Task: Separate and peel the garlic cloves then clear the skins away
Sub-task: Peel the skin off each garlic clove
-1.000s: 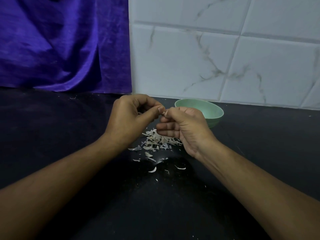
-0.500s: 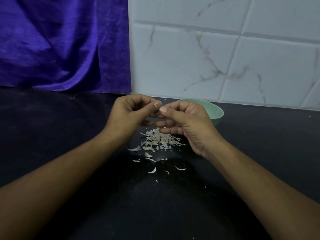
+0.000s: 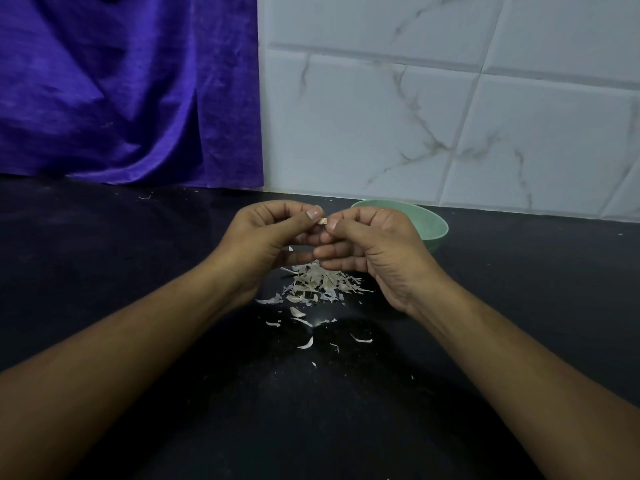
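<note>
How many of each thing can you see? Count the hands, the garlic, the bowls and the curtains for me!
hands: 2, the left hand and the right hand
garlic clove: 1, pinched between both hands
pile of skins: 1, with loose bits around it
green bowl: 1
purple curtain: 1
total: 6

My left hand (image 3: 263, 233) and right hand (image 3: 374, 244) meet just above the skins pile (image 3: 318, 282) on the counter (image 3: 138, 271), pinching a clove (image 3: 322, 221) between them. Loose bits (image 3: 305, 344) lie in front of the pile, bowl (image 3: 433, 226) sits behind-right of it, curtain (image 3: 121, 91) back-left, wall (image 3: 450, 116) straight behind.
</note>
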Demonstrator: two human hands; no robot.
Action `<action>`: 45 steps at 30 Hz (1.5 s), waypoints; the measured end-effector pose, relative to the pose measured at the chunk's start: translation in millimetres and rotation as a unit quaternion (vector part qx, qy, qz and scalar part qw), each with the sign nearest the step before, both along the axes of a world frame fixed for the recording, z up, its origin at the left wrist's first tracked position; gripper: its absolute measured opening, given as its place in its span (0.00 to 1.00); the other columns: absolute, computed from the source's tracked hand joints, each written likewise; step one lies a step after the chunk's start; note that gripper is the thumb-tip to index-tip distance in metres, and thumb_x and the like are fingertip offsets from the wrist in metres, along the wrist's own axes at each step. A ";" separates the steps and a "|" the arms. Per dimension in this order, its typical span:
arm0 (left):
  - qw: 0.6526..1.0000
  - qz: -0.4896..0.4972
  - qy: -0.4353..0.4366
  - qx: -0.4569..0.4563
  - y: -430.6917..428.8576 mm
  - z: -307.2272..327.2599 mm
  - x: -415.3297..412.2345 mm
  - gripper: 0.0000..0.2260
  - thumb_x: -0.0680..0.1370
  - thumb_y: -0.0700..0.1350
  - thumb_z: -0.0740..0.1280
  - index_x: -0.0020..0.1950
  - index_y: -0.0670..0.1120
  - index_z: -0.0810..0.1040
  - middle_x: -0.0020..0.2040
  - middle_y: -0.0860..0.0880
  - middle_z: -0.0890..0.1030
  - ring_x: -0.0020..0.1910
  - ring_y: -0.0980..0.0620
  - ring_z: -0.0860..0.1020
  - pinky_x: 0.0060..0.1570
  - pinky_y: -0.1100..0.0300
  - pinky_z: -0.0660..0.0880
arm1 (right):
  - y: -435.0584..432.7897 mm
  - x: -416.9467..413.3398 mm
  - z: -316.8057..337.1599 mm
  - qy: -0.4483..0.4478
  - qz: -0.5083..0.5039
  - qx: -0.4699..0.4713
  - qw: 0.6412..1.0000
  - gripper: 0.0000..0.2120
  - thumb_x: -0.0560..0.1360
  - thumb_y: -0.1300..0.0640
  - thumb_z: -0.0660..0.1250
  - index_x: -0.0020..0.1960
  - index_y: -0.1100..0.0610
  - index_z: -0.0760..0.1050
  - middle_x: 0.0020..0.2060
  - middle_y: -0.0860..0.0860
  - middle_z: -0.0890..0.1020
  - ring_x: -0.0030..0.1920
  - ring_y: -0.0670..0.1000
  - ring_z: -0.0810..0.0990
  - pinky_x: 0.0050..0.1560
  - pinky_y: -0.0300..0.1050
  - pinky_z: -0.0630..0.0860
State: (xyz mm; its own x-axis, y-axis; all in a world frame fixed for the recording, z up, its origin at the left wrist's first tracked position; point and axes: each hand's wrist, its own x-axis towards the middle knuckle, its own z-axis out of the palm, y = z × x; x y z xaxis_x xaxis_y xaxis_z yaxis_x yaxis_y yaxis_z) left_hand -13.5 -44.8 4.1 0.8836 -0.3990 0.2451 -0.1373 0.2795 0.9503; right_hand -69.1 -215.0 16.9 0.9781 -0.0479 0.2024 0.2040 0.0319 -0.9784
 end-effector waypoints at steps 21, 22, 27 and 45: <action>0.874 0.177 -0.402 0.206 5.3 0.8 -2.5 0.08 0.77 0.47 0.76 0.54 0.47 0.87 0.48 0.54 0.86 0.49 0.55 0.85 0.48 0.56 0.83 | -0.6 2.3 0.5 0.034 -0.004 0.040 0.999 0.05 0.80 0.64 0.67 0.48 0.65 0.80 0.34 0.52 0.81 0.34 0.53 0.83 0.43 0.50 0.85; 0.872 0.179 -0.406 0.207 5.6 1.6 -2.5 0.08 0.76 0.47 0.77 0.54 0.47 0.87 0.47 0.54 0.86 0.48 0.55 0.85 0.47 0.57 0.82 | -1.0 2.2 0.7 0.036 0.001 0.042 0.998 0.05 0.80 0.64 0.67 0.48 0.65 0.80 0.34 0.52 0.82 0.34 0.52 0.83 0.44 0.50 0.85; 0.888 0.169 -0.381 0.196 5.3 3.6 -2.3 0.05 0.78 0.46 0.76 0.52 0.49 0.87 0.44 0.56 0.86 0.46 0.57 0.84 0.47 0.62 0.81 | -1.7 0.9 2.6 0.047 0.024 0.044 0.998 0.05 0.80 0.62 0.68 0.49 0.63 0.82 0.37 0.52 0.81 0.35 0.51 0.84 0.43 0.48 0.85; 0.987 0.139 -0.079 0.009 2.6 4.3 5.8 0.06 0.79 0.44 0.73 0.54 0.45 0.85 0.49 0.49 0.86 0.45 0.56 0.83 0.41 0.61 0.81 | -9.2 3.4 0.0 -0.030 -0.073 -0.132 0.988 0.03 0.79 0.61 0.72 0.49 0.60 0.83 0.42 0.57 0.86 0.36 0.51 0.85 0.35 0.44 0.81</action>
State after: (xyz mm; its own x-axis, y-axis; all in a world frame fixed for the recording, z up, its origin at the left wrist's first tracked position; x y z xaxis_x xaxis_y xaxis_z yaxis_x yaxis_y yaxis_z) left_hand -7.7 -42.2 8.4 0.9107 -0.1523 0.3840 -0.3537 0.1930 0.9153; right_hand -65.7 -224.2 16.9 0.9505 -0.1256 0.2841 0.2456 -0.2560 -0.9350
